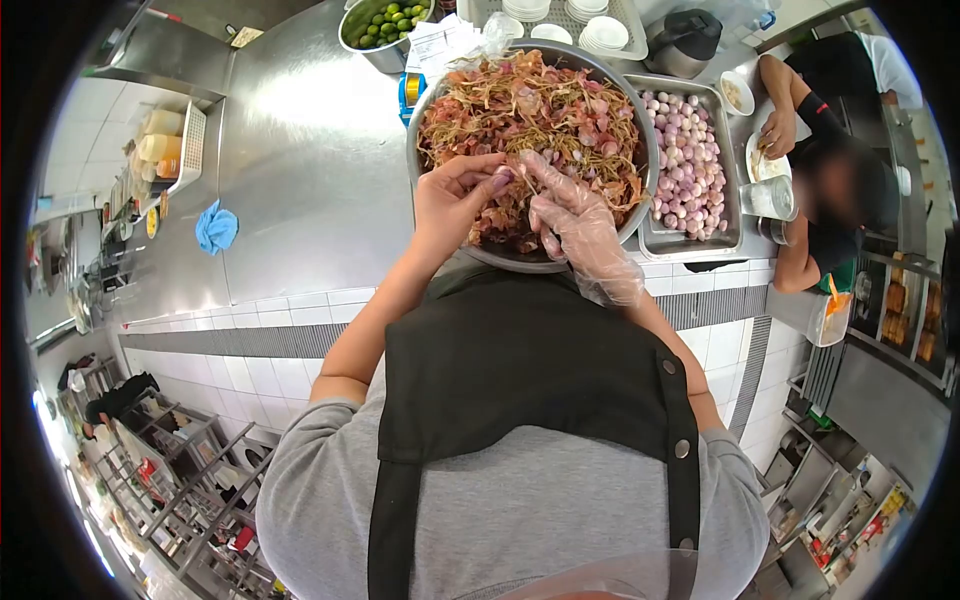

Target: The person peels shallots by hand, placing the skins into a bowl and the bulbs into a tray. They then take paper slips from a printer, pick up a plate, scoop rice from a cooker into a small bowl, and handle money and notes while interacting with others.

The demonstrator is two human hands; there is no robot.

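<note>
A large metal bowl (648,150) is full of reddish shallot skins and dry roots (560,100). Over its near part, my bare left hand (452,200) pinches a small purple shallot (503,174) between thumb and fingers. My right hand (585,222), in a clear plastic glove, is beside it with bent fingers close to the shallot; its fingertips are closed on something too small to make out. Right of the bowl, a metal tray (648,240) holds many peeled shallots (688,160).
A pot of green limes (390,22), papers (440,45) and a basket of white bowls (605,35) stand at the back. At the right a co-worker (840,170) leans over a plate. A blue cloth (216,228) lies at the left on the steel counter (300,180).
</note>
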